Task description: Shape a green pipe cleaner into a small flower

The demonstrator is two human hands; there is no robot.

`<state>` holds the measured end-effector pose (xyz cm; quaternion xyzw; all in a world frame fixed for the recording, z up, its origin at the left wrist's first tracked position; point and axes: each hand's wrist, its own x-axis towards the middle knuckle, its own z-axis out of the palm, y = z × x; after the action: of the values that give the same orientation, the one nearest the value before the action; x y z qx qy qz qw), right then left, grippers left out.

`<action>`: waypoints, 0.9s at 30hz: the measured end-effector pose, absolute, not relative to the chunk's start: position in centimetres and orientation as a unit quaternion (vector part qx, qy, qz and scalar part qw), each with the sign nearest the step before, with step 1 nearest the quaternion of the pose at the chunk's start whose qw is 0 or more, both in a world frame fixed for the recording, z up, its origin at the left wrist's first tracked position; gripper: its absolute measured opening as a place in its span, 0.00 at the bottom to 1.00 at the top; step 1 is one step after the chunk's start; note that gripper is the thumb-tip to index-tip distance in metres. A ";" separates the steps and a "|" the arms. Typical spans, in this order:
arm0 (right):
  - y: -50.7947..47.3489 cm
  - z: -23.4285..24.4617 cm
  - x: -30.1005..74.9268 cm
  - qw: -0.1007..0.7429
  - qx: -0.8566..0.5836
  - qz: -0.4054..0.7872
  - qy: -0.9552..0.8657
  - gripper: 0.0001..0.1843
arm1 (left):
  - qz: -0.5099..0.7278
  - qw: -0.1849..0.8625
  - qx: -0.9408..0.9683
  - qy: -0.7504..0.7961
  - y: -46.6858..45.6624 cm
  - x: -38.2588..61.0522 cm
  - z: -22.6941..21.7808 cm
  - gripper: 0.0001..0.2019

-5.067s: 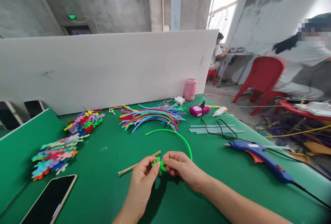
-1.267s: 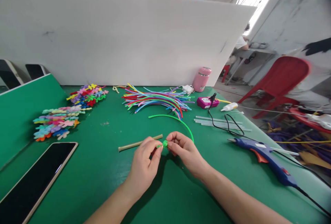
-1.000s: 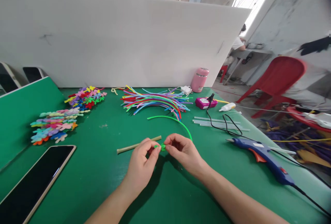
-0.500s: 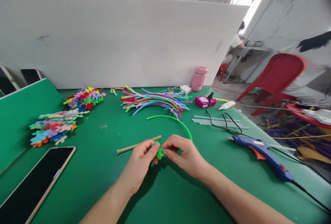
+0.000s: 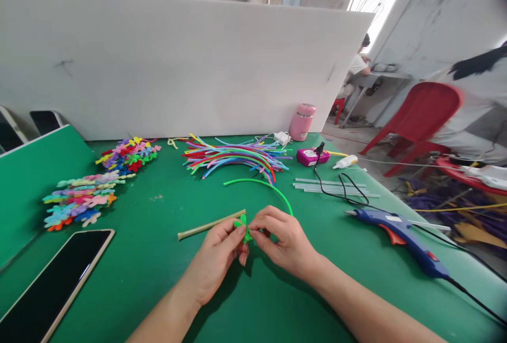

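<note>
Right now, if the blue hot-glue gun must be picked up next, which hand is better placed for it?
Probably the right hand: it is nearer to the blue hot-glue gun, and the left hand pinches the green flower, which it could likely hold alone.

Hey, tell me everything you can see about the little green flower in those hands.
The green flower is small and bright, with several rounded petals that look soft and fuzzy. The left hand pinches it, and the right hand appears to grip its right side. It is held tilted above the green table, partly covered, so the petals can't be counted.
</note>
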<state>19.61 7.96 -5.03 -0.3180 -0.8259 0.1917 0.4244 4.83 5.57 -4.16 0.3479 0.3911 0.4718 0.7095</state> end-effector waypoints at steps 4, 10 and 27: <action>8.1 -4.8 19.8 0.421 -0.297 0.202 -0.833 0.06 | 0.469 0.705 0.378 0.375 5.6 4.6 -4.2 0.09; 7.9 -4.4 20.0 0.413 -0.278 0.264 -0.826 0.05 | 0.429 0.689 0.439 0.385 5.6 4.2 -4.0 0.10; 8.3 -5.6 19.3 0.266 -0.269 0.865 -0.329 0.16 | 0.347 0.581 0.613 0.408 5.6 3.3 -3.5 0.12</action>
<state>19.28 8.30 -5.62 -0.2694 -0.3292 0.8651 0.2657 3.33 5.63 -3.48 0.6130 0.4076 0.3468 0.5812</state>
